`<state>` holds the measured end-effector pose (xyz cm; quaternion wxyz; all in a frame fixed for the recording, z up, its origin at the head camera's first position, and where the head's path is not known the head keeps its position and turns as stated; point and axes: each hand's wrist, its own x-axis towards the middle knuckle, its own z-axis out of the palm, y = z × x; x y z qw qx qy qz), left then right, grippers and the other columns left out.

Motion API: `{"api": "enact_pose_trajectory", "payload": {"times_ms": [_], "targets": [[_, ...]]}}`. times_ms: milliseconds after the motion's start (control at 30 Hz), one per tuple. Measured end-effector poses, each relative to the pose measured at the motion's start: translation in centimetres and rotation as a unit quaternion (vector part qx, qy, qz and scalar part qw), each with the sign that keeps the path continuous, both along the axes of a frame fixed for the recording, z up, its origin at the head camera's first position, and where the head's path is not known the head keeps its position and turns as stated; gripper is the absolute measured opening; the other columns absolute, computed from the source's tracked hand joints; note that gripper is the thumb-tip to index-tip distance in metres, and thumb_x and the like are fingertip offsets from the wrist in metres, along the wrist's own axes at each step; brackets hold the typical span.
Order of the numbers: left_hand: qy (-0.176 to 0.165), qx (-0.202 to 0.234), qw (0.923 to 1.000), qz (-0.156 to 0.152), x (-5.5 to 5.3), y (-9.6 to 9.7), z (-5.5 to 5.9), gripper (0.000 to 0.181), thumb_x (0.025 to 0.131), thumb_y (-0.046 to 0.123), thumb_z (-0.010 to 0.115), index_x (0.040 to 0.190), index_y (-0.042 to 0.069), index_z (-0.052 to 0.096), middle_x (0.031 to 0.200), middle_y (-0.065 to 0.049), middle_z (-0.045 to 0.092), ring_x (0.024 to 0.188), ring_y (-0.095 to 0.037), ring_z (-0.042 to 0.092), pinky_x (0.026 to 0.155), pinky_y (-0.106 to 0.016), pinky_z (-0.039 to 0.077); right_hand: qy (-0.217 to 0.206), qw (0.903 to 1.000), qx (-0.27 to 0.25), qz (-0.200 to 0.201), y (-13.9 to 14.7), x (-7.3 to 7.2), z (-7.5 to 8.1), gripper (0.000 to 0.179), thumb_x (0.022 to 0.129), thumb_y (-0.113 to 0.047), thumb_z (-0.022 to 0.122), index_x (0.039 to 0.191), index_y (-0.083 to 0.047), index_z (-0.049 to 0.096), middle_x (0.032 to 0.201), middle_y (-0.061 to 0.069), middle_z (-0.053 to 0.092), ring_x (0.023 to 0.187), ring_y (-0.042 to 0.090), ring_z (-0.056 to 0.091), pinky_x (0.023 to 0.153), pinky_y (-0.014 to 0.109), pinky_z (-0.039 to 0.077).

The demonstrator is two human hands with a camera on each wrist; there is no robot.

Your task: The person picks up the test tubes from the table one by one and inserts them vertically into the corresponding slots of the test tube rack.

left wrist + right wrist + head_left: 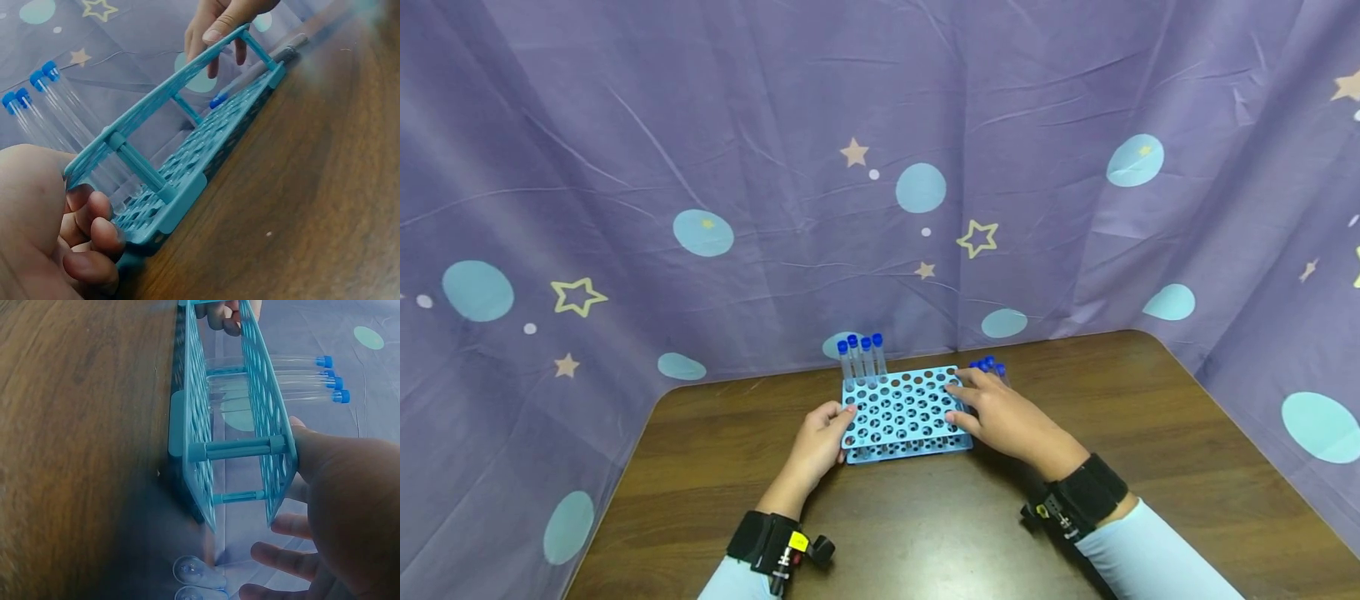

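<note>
A light-blue two-tier test tube rack stands on the table. Several clear test tubes with blue caps stand in its back left corner. My left hand grips the rack's left end, thumb on the top plate and curled fingers below it, as the left wrist view shows. At the right end, my right hand touches the top plate with fingers spread and fairly straight. Beyond that hand are more blue-capped test tubes, partly hidden by it. Rounded ends of two tubes show low in the right wrist view.
The brown wooden table extends around the rack on both sides and in front. Close behind its back edge hangs a purple curtain with stars and dots. Each wrist wears a black strap with a small camera.
</note>
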<state>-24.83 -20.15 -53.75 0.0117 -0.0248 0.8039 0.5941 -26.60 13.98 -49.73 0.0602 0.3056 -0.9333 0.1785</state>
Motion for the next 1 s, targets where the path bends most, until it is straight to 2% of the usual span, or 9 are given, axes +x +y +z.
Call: {"api": "enact_pose_trajectory", "payload": {"times_ms": [267, 533, 767, 900, 1000], "targets": [[0.003, 0.012, 0.9999, -0.006, -0.1, -0.2, -0.2, 0.041, 0.115, 0.03, 0.068, 0.087, 0.002, 0.057, 0.06, 0.003, 0.053, 0.047, -0.014, 0.047, 0.047, -0.026, 0.046, 0.004, 1.0, -0.002, 0.002, -0.1, 0.1, 0.1, 0.061, 0.112, -0.046, 0.071, 0.158, -0.006, 0.066, 0.167, 0.024, 0.055, 0.153, 0.046, 0.058, 0.126, 0.064, 0.05], [-0.004, 0.018, 0.9997, -0.015, -0.2, -0.1, -0.2, 0.035, 0.114, 0.031, 0.071, 0.096, 0.002, 0.065, 0.066, -0.002, 0.057, 0.051, -0.014, 0.049, 0.049, -0.025, 0.046, 0.023, 0.9996, 0.011, 0.009, 0.1, -0.1, 0.2, 0.062, 0.112, -0.049, 0.071, 0.156, -0.006, 0.067, 0.165, 0.024, 0.058, 0.153, 0.044, 0.058, 0.125, 0.065, 0.051], [0.001, 0.003, 0.9998, -0.017, -0.4, 0.0, 0.0, 0.033, 0.113, 0.032, 0.073, 0.096, 0.004, 0.066, 0.065, -0.002, 0.059, 0.052, -0.013, 0.048, 0.05, -0.025, 0.045, 0.008, 0.9998, 0.003, 0.018, 1.2, -0.6, 0.5, 0.056, 0.113, -0.044, 0.071, 0.157, -0.009, 0.067, 0.164, 0.023, 0.06, 0.154, 0.044, 0.058, 0.125, 0.065, 0.05], [0.003, 0.006, 0.9999, -0.016, -0.3, 0.0, 0.0, 0.032, 0.112, 0.031, 0.073, 0.094, 0.005, 0.066, 0.065, -0.002, 0.06, 0.05, -0.014, 0.047, 0.05, -0.025, 0.045, 0.009, 1.0, -0.001, -0.001, 1.9, -1.0, 0.8, 0.051, 0.113, -0.04, 0.071, 0.153, -0.007, 0.07, 0.159, 0.02, 0.066, 0.15, 0.041, 0.062, 0.123, 0.062, 0.053], [0.003, 0.003, 0.9998, -0.017, -0.3, 0.0, 0.0, 0.033, 0.113, 0.031, 0.073, 0.094, 0.005, 0.065, 0.064, -0.002, 0.06, 0.049, -0.014, 0.047, 0.049, -0.025, 0.045, 0.015, 0.9991, 0.007, -0.04, 2.5, -1.4, 1.0, 0.046, 0.113, -0.037, 0.072, 0.147, -0.007, 0.074, 0.151, 0.019, 0.071, 0.142, 0.041, 0.068, 0.116, 0.061, 0.058]]}}
